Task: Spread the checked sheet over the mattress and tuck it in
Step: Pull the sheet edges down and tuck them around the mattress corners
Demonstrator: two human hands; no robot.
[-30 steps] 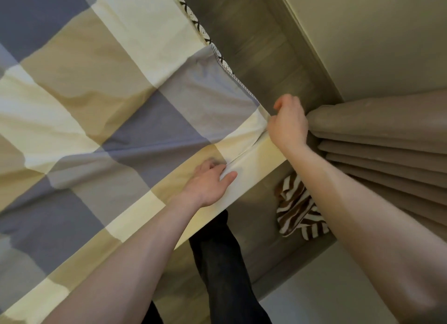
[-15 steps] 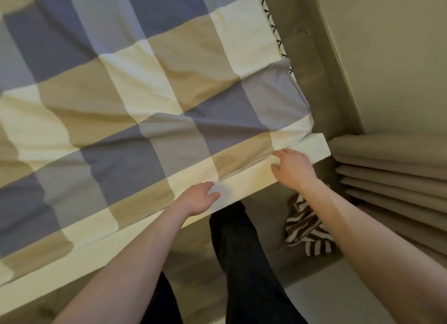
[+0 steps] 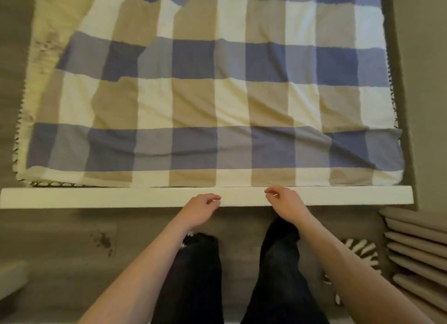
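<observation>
The checked sheet [image 3: 217, 93], in blue, tan and cream squares, lies spread over the mattress [image 3: 46, 33], whose pale yellow top shows bare at the far left. The sheet's near edge runs down behind the white bed frame rail [image 3: 96, 196]. My left hand [image 3: 200, 208] hovers over the rail's middle with loosely curled fingers and holds nothing. My right hand [image 3: 284, 204] is just to its right over the same rail, fingers curled, also empty. Neither hand touches the sheet.
My dark-trousered legs [image 3: 278, 263] stand on the grey wood floor [image 3: 60, 246] close to the rail. A brown-and-white striped cloth [image 3: 362, 253] lies on the floor at right, beside folded beige curtain pleats [image 3: 416, 246]. A wall runs along the bed's right side.
Both hands have let go of the sheet's corner and moved left to the rail's middle. The view has swung from the bed's right corner to face the whole foot end.
</observation>
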